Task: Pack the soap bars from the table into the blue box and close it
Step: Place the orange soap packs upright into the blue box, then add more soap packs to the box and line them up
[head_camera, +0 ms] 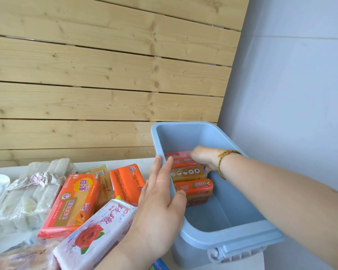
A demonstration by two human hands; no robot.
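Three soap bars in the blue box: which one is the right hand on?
The far pink-orange pack, rearmost in the blue box; the right hand curls its fingers over it. The translucent yellow bar and orange pack sit nearer.

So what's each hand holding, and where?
Left hand grips the blue box by its left wall. Right hand rests on the far soap bar inside; grip unclear.

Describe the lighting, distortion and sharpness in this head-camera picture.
Head view: soft, even daylight, faint shadow inside the blue box; wide-angle lens tilts and bows the wooden planks; mild sheen on the rose-printed soap pack; the right hand on a soap bar looks slightly soft.
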